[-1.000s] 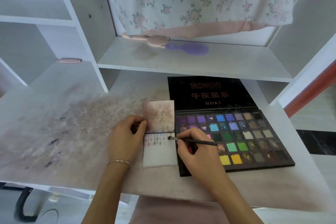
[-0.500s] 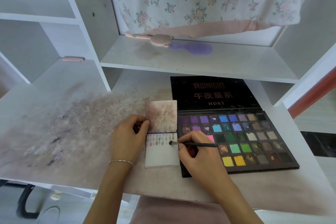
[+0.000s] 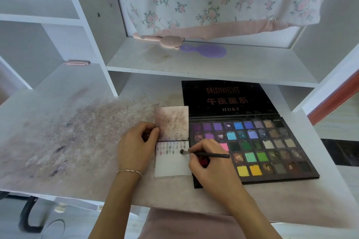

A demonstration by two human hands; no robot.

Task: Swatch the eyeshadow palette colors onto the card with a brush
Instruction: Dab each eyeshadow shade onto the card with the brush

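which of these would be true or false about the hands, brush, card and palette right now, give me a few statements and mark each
1. The right hand holds the brush with its tip on the card. True.
2. The eyeshadow palette lies to the left of the card. False: it lies to the card's right, lid open.
3. The left hand pinches the stained flap at the card's top edge. True.
4. The card's lower half is covered in swatches. False: the swatches form a row near its top; the lower part is bare.
5. The purple brush-shaped item lies on the desk beside the palette. False: it lies on the shelf above.
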